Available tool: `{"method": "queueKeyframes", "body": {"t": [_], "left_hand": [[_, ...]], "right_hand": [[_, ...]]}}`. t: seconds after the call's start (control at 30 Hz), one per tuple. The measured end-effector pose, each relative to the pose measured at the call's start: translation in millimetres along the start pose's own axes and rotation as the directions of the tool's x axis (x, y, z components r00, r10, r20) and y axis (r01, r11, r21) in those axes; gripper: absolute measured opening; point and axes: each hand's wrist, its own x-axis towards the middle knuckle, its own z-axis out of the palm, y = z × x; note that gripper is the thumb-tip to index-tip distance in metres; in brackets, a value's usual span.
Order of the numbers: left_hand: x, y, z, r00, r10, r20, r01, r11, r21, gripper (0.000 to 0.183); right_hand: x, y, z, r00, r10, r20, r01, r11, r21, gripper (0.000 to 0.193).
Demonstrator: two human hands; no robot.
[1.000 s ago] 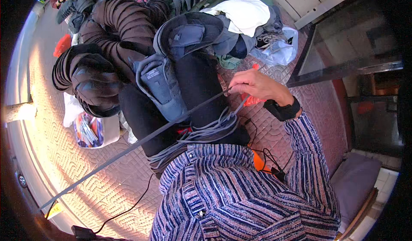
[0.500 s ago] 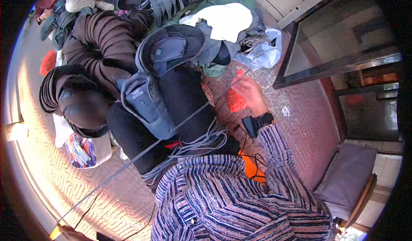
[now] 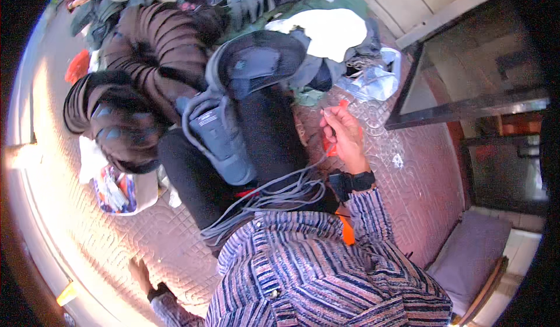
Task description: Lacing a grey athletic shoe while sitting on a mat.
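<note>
My right hand is raised to the right of my knees. Its fingers are pinched on a grey shoelace, which slants down to a loose heap of grey laces across my lap. My left hand is low on the left over the tiled floor, fingers stretched out with nothing visible in them. On my dark-trousered legs rests what looks like a grey shoe upper, a label on its tongue. Its other part, or a second upper, lies beyond, dark lining showing.
Bundles of nested brown uppers lie ahead on the left. A white bag of small items stands nearby. A white cloth and a clear bag are at the far right. A glass-paned frame and a grey cushion border the right side.
The lace stretched tight between my hands is now slack, its far end gone from my left hand. My left hand has moved in from the lower-left corner. My right hand still pinches a lace.
</note>
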Motion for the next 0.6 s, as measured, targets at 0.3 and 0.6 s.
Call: {"method": "queueKeyframes", "body": {"t": [0.3,0.6], "left_hand": [[-40,366,-109,0.872,0.475,-0.12,-0.168,0.06,-0.984,0.016],[-55,411,-106,0.864,0.479,0.154,0.061,0.205,-0.977,0.018]], "right_hand": [[-3,46,130,0.747,-0.285,0.601,0.65,0.504,-0.569,0.007],[-11,62,138,0.68,-0.23,0.696,0.713,0.428,-0.555,0.008]]}}
